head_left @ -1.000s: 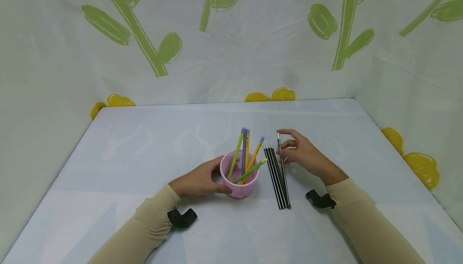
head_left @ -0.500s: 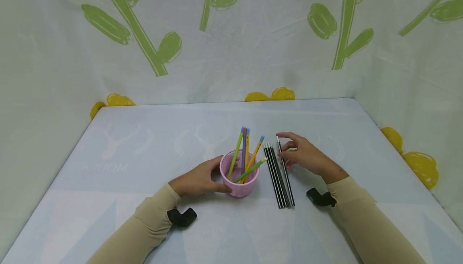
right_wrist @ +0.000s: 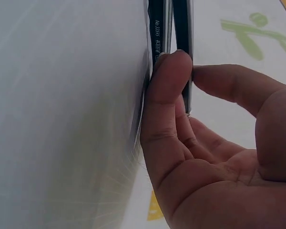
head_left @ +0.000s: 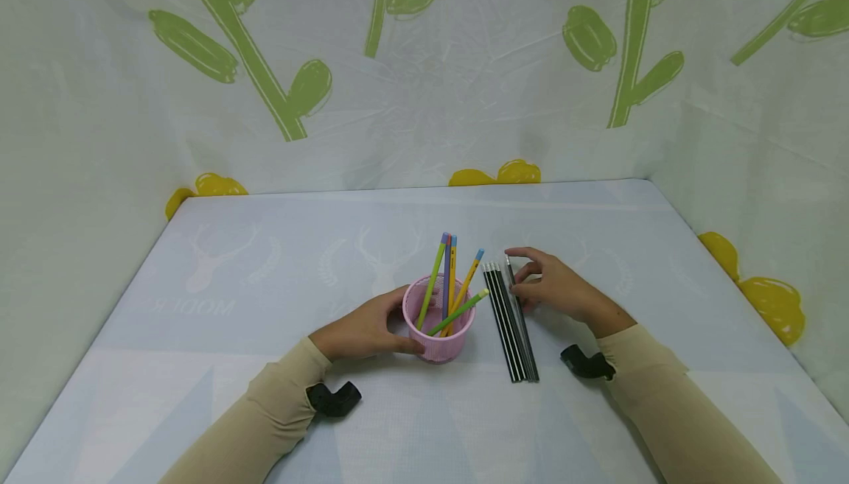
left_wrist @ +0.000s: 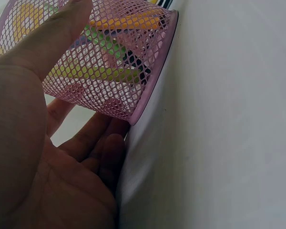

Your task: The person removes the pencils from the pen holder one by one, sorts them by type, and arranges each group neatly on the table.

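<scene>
My left hand (head_left: 368,325) holds a pink mesh pencil cup (head_left: 441,351) from its left side, thumb across the front and fingers round behind; the left wrist view shows the cup's base at the table. Several coloured pencils (head_left: 432,285) stand in the cup, and a green one (head_left: 464,311) leans out over its right rim. To the right lies a close row of black pencils with pale stripes (head_left: 504,325). My right hand (head_left: 557,291) pinches the upper part of the rightmost black pencil (head_left: 524,329), thumb and fingertip on either side of it in the right wrist view.
Everything is on a pale printed table (head_left: 265,425), walled at the back and sides by a white sheet (head_left: 477,101) with green leaf and yellow shapes. A black wrist mount (head_left: 334,400) juts from the left sleeve, another mount (head_left: 587,363) from the right.
The right hand has lowered the pinched pencil's upper end slightly, and its lower end has swung right, off the row to beside it. The left hand and the cup stay in place.
</scene>
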A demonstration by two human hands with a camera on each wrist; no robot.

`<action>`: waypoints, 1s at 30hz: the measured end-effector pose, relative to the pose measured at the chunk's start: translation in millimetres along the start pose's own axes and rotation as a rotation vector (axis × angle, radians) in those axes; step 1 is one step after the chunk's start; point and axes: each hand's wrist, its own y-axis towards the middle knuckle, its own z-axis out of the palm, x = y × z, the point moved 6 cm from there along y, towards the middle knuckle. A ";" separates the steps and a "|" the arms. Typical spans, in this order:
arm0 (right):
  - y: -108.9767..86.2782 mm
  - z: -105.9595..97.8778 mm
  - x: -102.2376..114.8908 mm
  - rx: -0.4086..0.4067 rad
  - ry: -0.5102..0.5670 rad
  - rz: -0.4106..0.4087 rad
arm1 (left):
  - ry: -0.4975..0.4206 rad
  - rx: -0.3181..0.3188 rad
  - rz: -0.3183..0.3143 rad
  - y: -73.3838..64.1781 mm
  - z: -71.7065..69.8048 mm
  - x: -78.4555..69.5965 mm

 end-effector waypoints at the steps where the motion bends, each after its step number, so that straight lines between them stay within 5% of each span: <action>1: 0.3 0.0 -0.5 -0.001 -0.006 -0.003 | 0.002 -0.001 -0.001 0.0 0.0 0.2; 30: -1.2 3.7 3.0 -0.035 -0.105 -0.086 | -0.001 -0.001 0.000 0.8 0.2 1.9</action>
